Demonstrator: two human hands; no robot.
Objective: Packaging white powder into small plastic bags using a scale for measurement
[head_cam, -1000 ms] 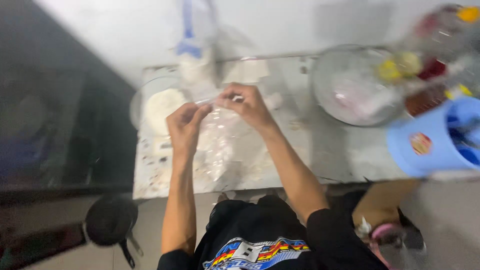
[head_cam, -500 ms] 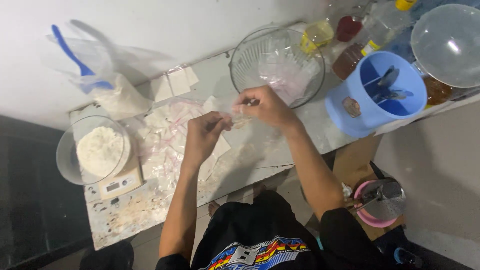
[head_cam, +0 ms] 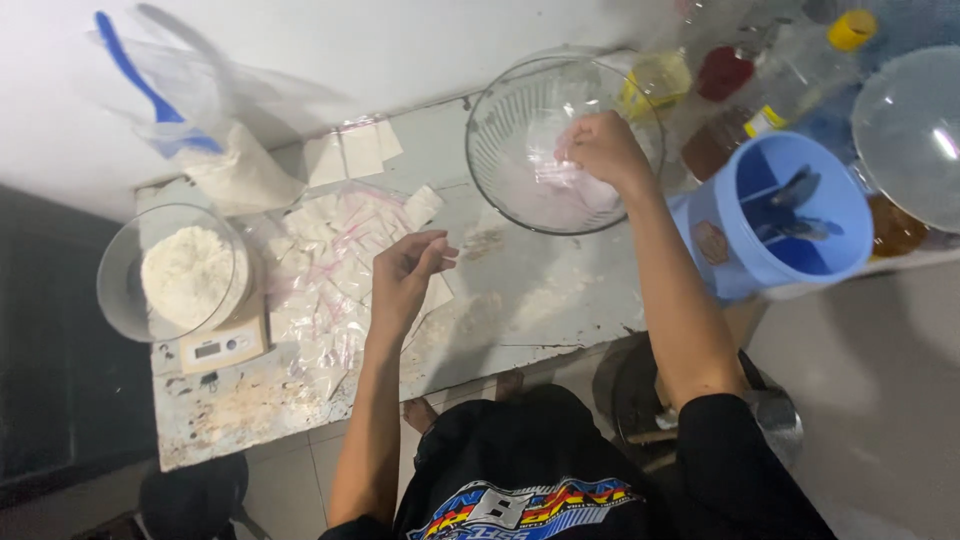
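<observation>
here, at far left i see a glass bowl of white powder [head_cam: 185, 272] on a small scale [head_cam: 222, 346]. beside it lie small clear bags [head_cam: 335, 270]. my left hand [head_cam: 408, 277] hovers above them, fingers loosely curled, empty. my right hand [head_cam: 604, 152] clasps a filled bag [head_cam: 568, 178] inside the big glass bowl [head_cam: 500, 115].

Your powder bowl [head_cam: 185, 272] sits on the scale [head_cam: 222, 345] at left; small bags [head_cam: 335, 262] lie between it and the big bowl [head_cam: 520, 120] on the surface [head_cam: 520, 300].
</observation>
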